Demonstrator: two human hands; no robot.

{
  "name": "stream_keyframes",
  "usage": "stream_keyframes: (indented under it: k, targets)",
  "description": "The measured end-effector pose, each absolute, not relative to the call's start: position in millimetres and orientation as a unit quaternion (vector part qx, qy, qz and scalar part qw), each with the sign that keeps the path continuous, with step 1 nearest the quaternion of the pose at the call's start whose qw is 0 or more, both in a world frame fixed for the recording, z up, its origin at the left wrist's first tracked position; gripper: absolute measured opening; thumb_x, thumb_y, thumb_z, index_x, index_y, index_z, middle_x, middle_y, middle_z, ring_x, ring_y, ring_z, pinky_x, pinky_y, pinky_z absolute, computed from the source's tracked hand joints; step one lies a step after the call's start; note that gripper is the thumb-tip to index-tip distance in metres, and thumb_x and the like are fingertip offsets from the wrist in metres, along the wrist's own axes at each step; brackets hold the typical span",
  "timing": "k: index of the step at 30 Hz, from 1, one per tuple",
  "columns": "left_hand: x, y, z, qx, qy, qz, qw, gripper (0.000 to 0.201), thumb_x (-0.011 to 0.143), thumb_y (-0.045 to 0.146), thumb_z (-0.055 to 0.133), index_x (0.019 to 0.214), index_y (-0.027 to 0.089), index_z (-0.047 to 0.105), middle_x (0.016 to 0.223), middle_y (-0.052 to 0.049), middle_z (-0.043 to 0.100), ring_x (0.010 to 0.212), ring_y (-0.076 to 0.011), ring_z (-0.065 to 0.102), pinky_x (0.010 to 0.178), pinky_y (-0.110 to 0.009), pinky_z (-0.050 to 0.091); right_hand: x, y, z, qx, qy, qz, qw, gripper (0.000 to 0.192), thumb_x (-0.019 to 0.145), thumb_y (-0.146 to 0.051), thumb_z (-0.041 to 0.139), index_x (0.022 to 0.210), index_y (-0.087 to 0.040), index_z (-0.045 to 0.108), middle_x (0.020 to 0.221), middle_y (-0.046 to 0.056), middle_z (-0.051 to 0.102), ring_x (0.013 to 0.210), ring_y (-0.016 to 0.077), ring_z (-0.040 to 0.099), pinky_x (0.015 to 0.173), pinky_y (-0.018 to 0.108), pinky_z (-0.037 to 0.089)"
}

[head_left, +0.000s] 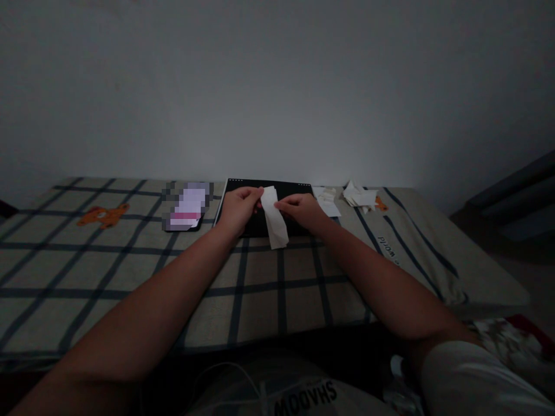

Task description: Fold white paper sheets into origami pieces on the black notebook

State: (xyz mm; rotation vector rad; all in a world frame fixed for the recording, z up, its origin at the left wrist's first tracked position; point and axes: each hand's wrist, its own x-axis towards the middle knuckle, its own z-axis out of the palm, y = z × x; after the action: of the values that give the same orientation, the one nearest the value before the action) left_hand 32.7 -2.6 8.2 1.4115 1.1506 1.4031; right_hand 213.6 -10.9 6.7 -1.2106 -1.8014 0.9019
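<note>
A narrow strip of white paper (275,224) hangs between my two hands, its lower end loose and slightly curled. My left hand (239,207) pinches the strip near its upper left edge. From the other side, the fingertips of my right hand (301,208) are closed on its right edge. Both hands are over a black flat board or notebook (243,188), which has white marks along its far corners and a pale left edge. The hands and the paper cover much of its surface.
A lit phone (188,207) lies left on the checked tablecloth (143,271). Right of the board are a white paper sheet (327,202) and a crumpled paper pile (361,196). Behind stands a grey wall (277,92). More crumpled paper (505,341) is below, right.
</note>
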Motion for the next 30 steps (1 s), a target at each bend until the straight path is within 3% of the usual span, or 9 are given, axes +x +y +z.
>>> stream_keyframes:
  k: [6, 20, 30]
  targets:
    - [32.6, -2.6, 8.7, 0.578, 0.452, 0.537, 0.417, 0.029, 0.075, 0.043, 0.069, 0.077, 0.015, 0.069, 0.062, -0.001, 0.06, 0.055, -0.0114, 0.051, 0.049, -0.023, 0.038, 214.8, -8.2, 3.9, -0.475, -0.7, 0.346, 0.406, 0.035, 0.078, -0.049, 0.062, 0.077, -0.016, 0.073, 0.07, 0.003, 0.067, 0.063, 0.0131, 0.055, 0.06, 0.027, 0.04]
    - [29.8, 0.4, 4.8, 0.602, 0.478, 0.515, 0.379, 0.029, 0.075, 0.044, 0.07, 0.069, 0.016, 0.066, 0.058, 0.001, 0.058, 0.049, -0.0092, 0.046, 0.047, -0.022, 0.032, 215.0, -6.2, 2.1, -0.47, -0.684, 0.362, 0.424, 0.033, 0.077, -0.048, 0.064, 0.077, -0.017, 0.073, 0.07, 0.003, 0.067, 0.063, 0.0128, 0.054, 0.057, 0.026, 0.039]
    - [33.5, -7.3, 11.7, 0.586, 0.473, 0.479, 0.452, 0.027, 0.07, 0.042, 0.075, 0.072, 0.015, 0.07, 0.063, -0.003, 0.062, 0.052, -0.0104, 0.049, 0.047, -0.023, 0.035, 216.8, -4.1, 1.0, -0.471, -0.685, 0.337, 0.442, 0.031, 0.08, -0.044, 0.06, 0.077, -0.016, 0.072, 0.069, 0.003, 0.066, 0.063, 0.0127, 0.054, 0.059, 0.027, 0.039]
